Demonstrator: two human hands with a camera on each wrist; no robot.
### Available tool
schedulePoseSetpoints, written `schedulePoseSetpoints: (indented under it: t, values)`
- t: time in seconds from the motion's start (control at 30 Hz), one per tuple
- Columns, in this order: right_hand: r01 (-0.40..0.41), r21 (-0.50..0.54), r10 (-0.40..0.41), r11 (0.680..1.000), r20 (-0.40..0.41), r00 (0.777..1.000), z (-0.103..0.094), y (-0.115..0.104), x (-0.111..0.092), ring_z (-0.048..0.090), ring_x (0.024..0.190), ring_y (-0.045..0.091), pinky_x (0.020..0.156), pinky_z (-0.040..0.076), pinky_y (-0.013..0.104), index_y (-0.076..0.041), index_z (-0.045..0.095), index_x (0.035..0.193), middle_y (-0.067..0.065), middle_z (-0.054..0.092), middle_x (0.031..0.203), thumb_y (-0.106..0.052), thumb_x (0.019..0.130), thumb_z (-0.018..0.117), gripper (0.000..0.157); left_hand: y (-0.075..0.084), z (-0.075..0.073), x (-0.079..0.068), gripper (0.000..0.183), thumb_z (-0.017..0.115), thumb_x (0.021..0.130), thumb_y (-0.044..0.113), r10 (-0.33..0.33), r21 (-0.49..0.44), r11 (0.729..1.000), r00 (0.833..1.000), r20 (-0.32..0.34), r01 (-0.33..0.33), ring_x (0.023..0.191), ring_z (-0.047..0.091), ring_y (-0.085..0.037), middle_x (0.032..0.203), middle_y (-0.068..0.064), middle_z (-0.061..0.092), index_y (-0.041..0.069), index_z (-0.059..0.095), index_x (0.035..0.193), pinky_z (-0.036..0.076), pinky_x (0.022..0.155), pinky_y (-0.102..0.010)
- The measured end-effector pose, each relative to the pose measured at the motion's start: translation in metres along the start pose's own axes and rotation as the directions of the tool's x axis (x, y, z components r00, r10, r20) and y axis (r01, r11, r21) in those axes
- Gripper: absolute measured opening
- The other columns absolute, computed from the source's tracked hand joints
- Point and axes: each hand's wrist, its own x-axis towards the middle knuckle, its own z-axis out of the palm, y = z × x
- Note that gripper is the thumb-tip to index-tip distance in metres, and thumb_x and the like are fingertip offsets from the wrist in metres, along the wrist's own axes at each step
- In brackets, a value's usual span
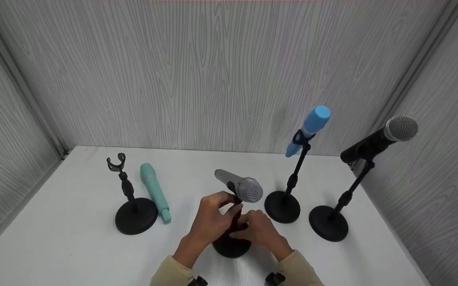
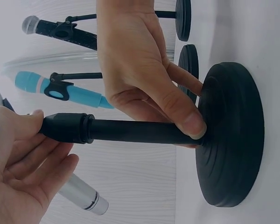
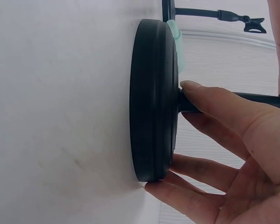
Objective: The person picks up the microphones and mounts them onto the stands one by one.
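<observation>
A silver microphone (image 1: 239,186) sits in the clip of a black desk stand in front of me, its mesh head facing me. My left hand (image 1: 211,216) pinches the top of the stand's pole just under the clip, with the thumb at the dark collar (image 2: 67,127). Lower down, my right hand (image 1: 259,228) pinches the pole (image 2: 135,131) close above the round base (image 2: 231,135). In the right wrist view, its thumb lies along the pole and its other fingers reach the edge of the base (image 3: 151,100), which stands on the white table.
To the left stand an unloaded black stand (image 1: 135,216) and a mint-green microphone (image 1: 155,190) lying against its base. On the right, a blue microphone (image 1: 314,121) and a black microphone (image 1: 372,143) rest in their stands. Grey wood-grain panels (image 1: 197,75) border the white table (image 1: 74,222).
</observation>
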Motion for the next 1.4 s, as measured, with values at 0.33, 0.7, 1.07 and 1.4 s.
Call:
schedulePoseSetpoints:
  t: [0.33,0.7,1.07,1.4]
  values:
    - [-0.007,-0.014,0.007,1.0,0.004,1.0,0.001,0.001,0.0,0.038,0.053,-0.002,0.05,0.033,0.014,-0.018,0.07,0.065,-0.015,0.058,0.059,-0.03,0.071,0.082,0.018,0.004,0.0,0.001,0.012,0.069,0.085,0.007,-0.005,0.021,1.0,1.0,-0.007,0.005,0.089,0.068,-0.006,0.093,0.003,0.072,0.011,0.07,0.096,0.055,0.086,-0.029]
    - [-0.02,0.008,0.02,1.0,0.007,1.0,0.0,0.001,0.001,0.038,0.053,-0.001,0.048,0.032,0.015,-0.018,0.068,0.064,-0.015,0.054,0.057,-0.03,0.071,0.082,0.019,0.011,-0.006,0.01,0.006,0.069,0.084,0.007,0.01,0.049,0.999,1.0,0.005,-0.01,0.08,0.066,-0.005,0.083,-0.001,0.071,0.008,0.069,0.09,0.056,0.081,-0.03]
    - [-0.003,0.032,0.003,0.999,-0.004,1.0,0.001,0.001,0.0,0.037,0.05,-0.002,0.047,0.029,0.015,-0.017,0.069,0.063,-0.015,0.051,0.055,-0.029,0.071,0.082,0.02,0.018,-0.006,0.015,0.008,0.07,0.083,0.007,0.003,0.038,0.999,1.0,-0.013,-0.003,0.077,0.066,-0.005,0.082,-0.002,0.069,0.01,0.067,0.09,0.056,0.076,-0.025]
    - [0.014,0.025,-0.013,1.0,-0.002,1.0,-0.001,-0.001,0.0,0.034,0.05,-0.002,0.047,0.027,0.015,-0.016,0.069,0.062,-0.015,0.049,0.054,-0.029,0.071,0.081,0.02,0.024,-0.007,0.018,0.01,0.071,0.083,0.006,0.0,0.027,1.0,1.0,-0.02,0.001,0.075,0.065,-0.005,0.083,-0.003,0.067,0.009,0.065,0.09,0.057,0.073,-0.025]
